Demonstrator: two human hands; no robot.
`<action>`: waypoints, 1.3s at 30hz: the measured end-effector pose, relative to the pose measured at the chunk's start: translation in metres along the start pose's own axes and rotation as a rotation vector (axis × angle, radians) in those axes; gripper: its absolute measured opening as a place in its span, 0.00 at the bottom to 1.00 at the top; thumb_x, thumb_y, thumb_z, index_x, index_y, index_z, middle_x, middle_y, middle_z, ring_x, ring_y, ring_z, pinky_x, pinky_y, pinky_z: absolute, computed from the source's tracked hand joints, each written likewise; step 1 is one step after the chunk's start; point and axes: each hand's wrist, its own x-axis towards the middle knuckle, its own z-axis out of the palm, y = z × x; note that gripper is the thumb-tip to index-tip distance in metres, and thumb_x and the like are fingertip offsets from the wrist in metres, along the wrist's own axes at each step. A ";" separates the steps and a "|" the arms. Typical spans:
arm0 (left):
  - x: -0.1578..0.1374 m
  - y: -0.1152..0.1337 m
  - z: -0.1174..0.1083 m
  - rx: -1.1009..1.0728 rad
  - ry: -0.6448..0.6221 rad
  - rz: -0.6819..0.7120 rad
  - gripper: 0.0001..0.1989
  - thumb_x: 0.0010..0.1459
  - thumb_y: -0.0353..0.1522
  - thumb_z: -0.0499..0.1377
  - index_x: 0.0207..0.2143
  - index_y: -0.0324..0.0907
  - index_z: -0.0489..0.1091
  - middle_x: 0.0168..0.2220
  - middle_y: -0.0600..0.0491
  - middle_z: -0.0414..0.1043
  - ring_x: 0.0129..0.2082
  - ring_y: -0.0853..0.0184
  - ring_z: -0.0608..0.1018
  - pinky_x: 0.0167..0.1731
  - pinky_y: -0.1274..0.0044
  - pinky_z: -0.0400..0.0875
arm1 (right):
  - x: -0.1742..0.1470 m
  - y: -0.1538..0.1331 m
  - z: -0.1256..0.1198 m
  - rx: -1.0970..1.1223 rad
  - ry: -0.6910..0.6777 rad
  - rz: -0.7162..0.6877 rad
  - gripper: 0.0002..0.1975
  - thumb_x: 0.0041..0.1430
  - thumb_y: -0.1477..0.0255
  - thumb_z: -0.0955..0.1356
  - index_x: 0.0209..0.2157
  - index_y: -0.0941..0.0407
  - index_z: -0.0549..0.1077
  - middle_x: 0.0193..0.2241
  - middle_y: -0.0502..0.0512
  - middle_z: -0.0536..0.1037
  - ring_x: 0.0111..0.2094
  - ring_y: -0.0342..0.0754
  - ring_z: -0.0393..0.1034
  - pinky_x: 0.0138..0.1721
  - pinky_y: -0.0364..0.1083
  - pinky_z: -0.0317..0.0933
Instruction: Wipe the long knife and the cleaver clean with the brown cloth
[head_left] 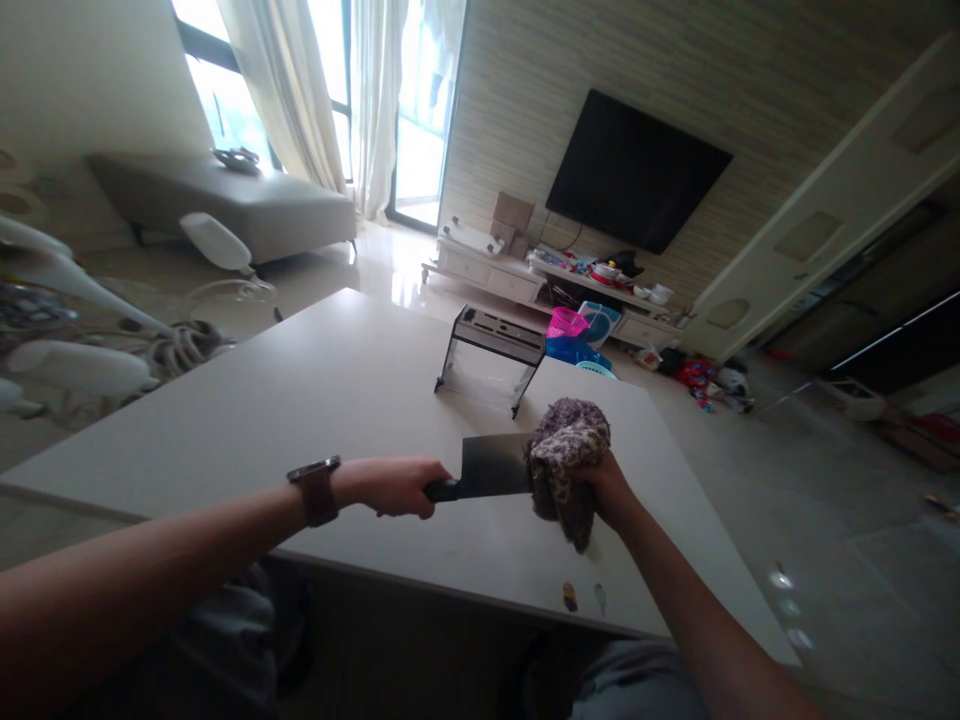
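My left hand (pixel 401 487) is closed round the dark handle of a cleaver (pixel 491 466), whose wide blade points to the right above the table. A brown, fluffy cloth (pixel 570 445) is bunched in my right hand (pixel 609 485). The cloth covers the far end of the blade, so that end is hidden. Beyond the cleaver a knife rack (pixel 495 335) with a dark slotted top and clear sides stands on the white table (pixel 352 380).
Two small items, one of them a yellow and dark piece (pixel 570 597), lie near the table's front edge. Past the far edge are a pink basket (pixel 566 322) and a low TV cabinet (pixel 495 277). White chairs (pixel 82 368) stand to the left.
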 end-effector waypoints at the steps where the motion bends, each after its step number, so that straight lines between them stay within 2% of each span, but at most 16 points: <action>1: 0.001 -0.001 0.000 0.027 0.016 0.011 0.17 0.47 0.32 0.58 0.42 0.41 0.72 0.24 0.56 0.69 0.18 0.69 0.69 0.16 0.79 0.65 | 0.000 0.000 0.000 -0.003 0.000 -0.006 0.21 0.34 0.73 0.77 0.36 0.55 0.79 0.36 0.55 0.85 0.41 0.60 0.79 0.49 0.58 0.70; 5: 0.003 -0.004 -0.004 0.161 0.108 0.058 0.17 0.48 0.32 0.60 0.43 0.42 0.74 0.30 0.52 0.74 0.25 0.67 0.74 0.24 0.79 0.70 | -0.003 0.000 0.001 -0.003 -0.002 -0.011 0.20 0.35 0.73 0.76 0.36 0.55 0.80 0.35 0.54 0.85 0.40 0.60 0.79 0.49 0.58 0.71; 9: 0.004 -0.002 -0.005 0.201 0.117 0.062 0.18 0.48 0.31 0.59 0.43 0.42 0.76 0.33 0.51 0.76 0.28 0.66 0.75 0.27 0.79 0.70 | -0.002 -0.001 0.002 -0.044 0.029 -0.019 0.21 0.31 0.73 0.78 0.35 0.54 0.81 0.35 0.54 0.86 0.40 0.61 0.79 0.48 0.58 0.71; 13: 0.004 0.000 -0.004 0.242 0.149 0.072 0.18 0.48 0.30 0.59 0.43 0.41 0.77 0.35 0.50 0.77 0.30 0.65 0.76 0.28 0.78 0.70 | 0.001 -0.001 0.001 -0.130 0.043 -0.015 0.22 0.29 0.73 0.80 0.33 0.55 0.82 0.33 0.55 0.86 0.39 0.63 0.80 0.48 0.60 0.71; 21: 0.003 0.000 -0.005 0.262 0.165 0.080 0.18 0.48 0.29 0.59 0.43 0.41 0.77 0.38 0.49 0.77 0.32 0.64 0.77 0.31 0.76 0.72 | 0.000 0.003 0.000 -0.088 0.022 -0.037 0.21 0.32 0.74 0.78 0.35 0.54 0.82 0.35 0.56 0.86 0.41 0.63 0.80 0.49 0.61 0.72; 32: -0.003 0.006 -0.005 0.268 0.165 0.032 0.21 0.48 0.30 0.60 0.48 0.41 0.77 0.42 0.47 0.78 0.35 0.62 0.78 0.34 0.74 0.73 | 0.001 0.000 0.002 -0.159 0.019 -0.043 0.19 0.30 0.71 0.80 0.32 0.55 0.83 0.32 0.56 0.86 0.39 0.64 0.80 0.48 0.61 0.72; 39: 0.002 -0.002 -0.003 0.251 0.159 0.053 0.20 0.49 0.30 0.59 0.46 0.41 0.77 0.40 0.47 0.78 0.33 0.63 0.78 0.31 0.75 0.73 | 0.001 -0.002 0.001 -0.181 0.015 -0.046 0.19 0.29 0.72 0.80 0.31 0.55 0.82 0.32 0.57 0.86 0.38 0.64 0.81 0.47 0.61 0.73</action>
